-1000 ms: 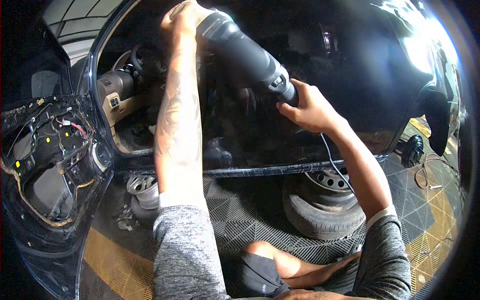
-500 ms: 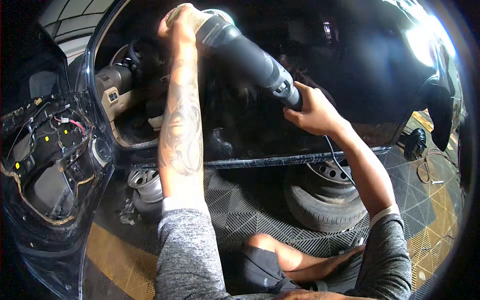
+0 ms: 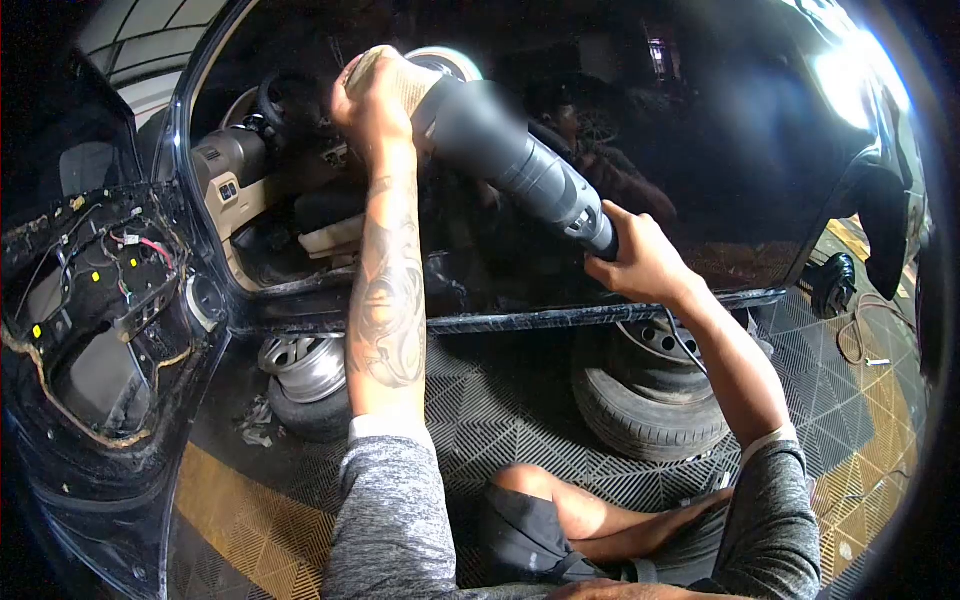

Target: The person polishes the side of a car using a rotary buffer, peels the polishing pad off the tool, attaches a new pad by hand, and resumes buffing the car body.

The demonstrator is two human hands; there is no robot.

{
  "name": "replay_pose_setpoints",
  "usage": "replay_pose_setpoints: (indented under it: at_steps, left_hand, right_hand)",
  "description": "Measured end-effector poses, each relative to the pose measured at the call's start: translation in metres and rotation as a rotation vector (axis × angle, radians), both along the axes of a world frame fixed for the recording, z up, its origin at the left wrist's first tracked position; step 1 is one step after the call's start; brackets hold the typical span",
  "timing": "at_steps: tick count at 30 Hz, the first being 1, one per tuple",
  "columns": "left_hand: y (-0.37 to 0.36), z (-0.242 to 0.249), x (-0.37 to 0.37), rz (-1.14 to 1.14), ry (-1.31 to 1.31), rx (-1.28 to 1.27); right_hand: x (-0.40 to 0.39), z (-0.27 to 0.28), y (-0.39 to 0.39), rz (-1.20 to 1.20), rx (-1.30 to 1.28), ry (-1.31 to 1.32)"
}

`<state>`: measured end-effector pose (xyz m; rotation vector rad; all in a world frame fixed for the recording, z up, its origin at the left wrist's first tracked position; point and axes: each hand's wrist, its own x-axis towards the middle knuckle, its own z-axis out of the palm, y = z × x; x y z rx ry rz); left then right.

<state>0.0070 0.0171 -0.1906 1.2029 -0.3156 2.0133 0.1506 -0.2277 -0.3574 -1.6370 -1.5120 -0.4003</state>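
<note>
Down at the side of a glossy black car body panel (image 3: 700, 150), the person is sitting on the floor and working a long dark grey electric polisher with a ribbed barrel (image 3: 510, 155) against the paint. The left hand (image 3: 378, 92) is wrapping tight over the polisher's head end up near the top of the panel, with a beige bit of the tool showing under the fingers, and the round pale polishing pad (image 3: 447, 62) is peeking out just beside it, sitting flat against the black surface. The right hand (image 3: 645, 262) is gripping the narrow tail end of the polisher, fingers closed right round it, and a thin cable (image 3: 690, 350) is hanging down from there past the wrist. So the machine is lying tilted, head high on the left, tail lower on the right, held at both ends. Below the panel a spare tyre on a silver steel rim (image 3: 650, 400) is lying flat on the dark grid floor tiles (image 3: 500, 400), and a second bare silver wheel (image 3: 305, 370) is sitting to the left near the door sill. On the far left, a stripped black door with exposed wiring (image 3: 90, 300) is standing open.
</note>
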Motion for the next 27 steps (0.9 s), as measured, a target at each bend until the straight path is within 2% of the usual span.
replay_pose_setpoints:
  at_steps: [5, 18, 23, 27]
  left_hand:
    - [0.005, -0.012, 0.000, -0.064, -0.032, -0.017]
    - [-0.003, -0.056, -0.001, 0.001, -0.009, -0.044]
    - [-0.006, -0.089, 0.000, -0.042, -0.021, -0.051]
    - [-0.013, -0.129, 0.002, 0.027, -0.028, -0.115]
  right_hand:
    - [-0.001, -0.007, -0.001, 0.008, -0.040, 0.024]
    - [0.007, -0.039, -0.007, 0.002, -0.077, 0.035]
    - [0.008, -0.054, -0.015, -0.051, -0.136, 0.016]
    - [0.018, -0.084, -0.017, -0.109, -0.160, 0.014]
